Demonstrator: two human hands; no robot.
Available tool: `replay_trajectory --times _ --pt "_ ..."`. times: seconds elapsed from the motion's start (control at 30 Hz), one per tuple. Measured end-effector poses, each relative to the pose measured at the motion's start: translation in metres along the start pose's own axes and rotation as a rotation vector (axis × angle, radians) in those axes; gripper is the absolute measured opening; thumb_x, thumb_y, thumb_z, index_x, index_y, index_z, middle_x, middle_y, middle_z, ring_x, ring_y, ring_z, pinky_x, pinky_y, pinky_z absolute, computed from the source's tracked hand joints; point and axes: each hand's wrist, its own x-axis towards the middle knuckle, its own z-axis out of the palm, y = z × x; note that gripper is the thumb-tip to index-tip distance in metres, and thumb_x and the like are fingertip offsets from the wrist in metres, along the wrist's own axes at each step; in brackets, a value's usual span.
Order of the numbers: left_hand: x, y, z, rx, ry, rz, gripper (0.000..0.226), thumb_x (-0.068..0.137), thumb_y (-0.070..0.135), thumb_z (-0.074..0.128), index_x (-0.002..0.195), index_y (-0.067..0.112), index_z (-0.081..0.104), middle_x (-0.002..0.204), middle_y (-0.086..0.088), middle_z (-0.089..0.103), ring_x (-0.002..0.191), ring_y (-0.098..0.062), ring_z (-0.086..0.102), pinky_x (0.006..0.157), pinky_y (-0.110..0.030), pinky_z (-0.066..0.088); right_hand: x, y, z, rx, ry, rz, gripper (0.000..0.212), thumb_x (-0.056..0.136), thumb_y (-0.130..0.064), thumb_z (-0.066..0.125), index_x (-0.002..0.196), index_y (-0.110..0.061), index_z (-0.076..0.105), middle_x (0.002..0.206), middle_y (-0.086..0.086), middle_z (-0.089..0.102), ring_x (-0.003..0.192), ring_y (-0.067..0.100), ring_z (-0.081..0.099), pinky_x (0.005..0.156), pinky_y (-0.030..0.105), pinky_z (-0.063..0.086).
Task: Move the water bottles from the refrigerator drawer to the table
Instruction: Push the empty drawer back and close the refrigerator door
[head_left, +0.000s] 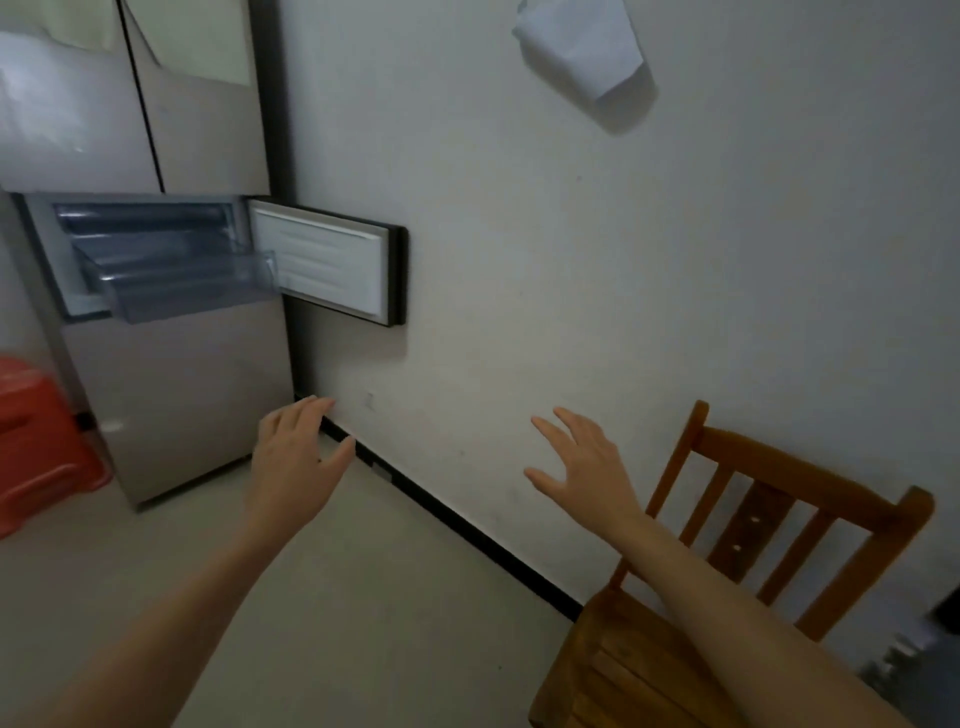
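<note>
Both hands, left hand (296, 457) and right hand (582, 462), hang spread and empty before the pulled-out refrigerator drawer (176, 280), where no water bottles show, suggesting little remains.

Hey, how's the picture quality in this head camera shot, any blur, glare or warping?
Head view: dim, flat indoor light; wide-angle warping tilts the refrigerator and wall; soft glare on its upper doors; the paper casts a soft shadow on the wall; motion blur smears the bottom-right corner; both the left hand and right hand look slightly soft.
</note>
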Motion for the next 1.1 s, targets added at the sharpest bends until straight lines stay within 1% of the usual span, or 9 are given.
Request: replay_trajectory --times 0.23,0.33,0.4,0.47,0.57,0.7,0.9,1.03,1.1 --pt "0.08 0.015 0.029 0.059 0.115 -0.063 0.045 0.085 0.017 0.061 0.126 0.003 0.049 0.13 -0.019 0.05 0.123 -0.037 0.037 0.101 -0.046 0.03 0.128 0.043 0.024 0.019 0.04 -0.207 0.064 0.079 -0.047 0.044 0.135 -0.015 0.047 0.145 0.015 0.037 0.134 0.031 0.032 0.103 0.045 0.031" --pt "0.096 0.003 0.038 0.121 0.132 -0.105 0.046 0.083 0.018 0.062 0.124 0.001 0.051 0.13 -0.021 0.05 0.122 -0.04 0.038 0.101 -0.048 0.03 0.164 0.051 0.043 -0.012 -0.002 -0.289 0.057 0.075 -0.046 0.052 0.12 -0.013 0.061 0.127 0.019 0.056 0.115 0.035 0.055 0.084 0.048 0.049" --pt "0.1 -0.011 0.042 0.172 0.124 -0.157 0.047 0.082 0.018 0.064 0.124 0.002 0.052 0.13 -0.02 0.05 0.122 -0.04 0.039 0.099 -0.049 0.032 0.184 0.052 0.059 0.001 -0.029 -0.306 0.052 0.069 -0.043 0.059 0.111 -0.013 0.066 0.116 0.018 0.063 0.103 0.035 0.063 0.072 0.046 0.053" --pt "0.105 -0.029 0.047 0.213 0.133 -0.209 0.048 0.08 0.018 0.067 0.123 0.002 0.053 0.131 -0.02 0.05 0.121 -0.041 0.04 0.098 -0.05 0.033 0.204 0.049 0.079 0.011 -0.072 -0.334 0.051 0.069 -0.043 0.06 0.11 -0.014 0.066 0.114 0.017 0.064 0.102 0.034 0.064 0.07 0.044 0.054" --pt "0.111 -0.054 0.051 0.236 0.128 -0.278 0.05 0.075 0.01 0.072 0.122 0.001 0.054 0.13 -0.023 0.05 0.119 -0.043 0.04 0.1 -0.049 0.032 0.229 0.039 0.108 0.005 -0.123 -0.371 0.052 0.073 -0.049 0.047 0.108 -0.016 0.067 0.112 0.014 0.065 0.099 0.032 0.065 0.068 0.04 0.055" --pt "0.133 -0.105 0.051 0.298 0.157 -0.348 0.051 0.075 0.01 0.072 0.121 0.0 0.054 0.13 -0.024 0.049 0.121 -0.042 0.039 0.1 -0.05 0.032 0.278 0.002 0.146 0.006 -0.18 -0.458 0.052 0.063 -0.044 0.061 0.106 -0.016 0.068 0.109 0.014 0.066 0.096 0.03 0.067 0.065 0.037 0.055" --pt "0.192 -0.186 0.05 0.337 0.231 -0.424 0.056 0.078 0.012 0.07 0.128 0.0 0.048 0.139 -0.023 0.041 0.128 -0.041 0.032 0.105 -0.05 0.026 0.371 -0.051 0.203 0.004 -0.245 -0.52 0.057 0.064 -0.041 0.062 0.114 -0.016 0.065 0.114 0.016 0.065 0.102 0.034 0.064 0.072 0.042 0.054" --pt "0.234 -0.244 0.056 0.326 0.209 -0.505 0.062 0.08 0.019 0.067 0.135 0.005 0.041 0.147 -0.018 0.03 0.137 -0.036 0.021 0.109 -0.048 0.021 0.435 -0.091 0.231 -0.039 -0.273 -0.544 0.06 0.058 -0.047 0.061 0.112 -0.021 0.064 0.108 0.011 0.068 0.095 0.027 0.068 0.067 0.034 0.055" --pt "0.264 -0.277 0.058 0.323 0.187 -0.516 0.067 0.084 0.026 0.063 0.141 0.009 0.032 0.152 -0.013 0.02 0.141 -0.031 0.012 0.112 -0.044 0.016 0.474 -0.116 0.245 -0.038 -0.273 -0.56 0.065 0.055 -0.049 0.059 0.115 -0.026 0.055 0.108 0.007 0.068 0.094 0.023 0.068 0.066 0.031 0.055"
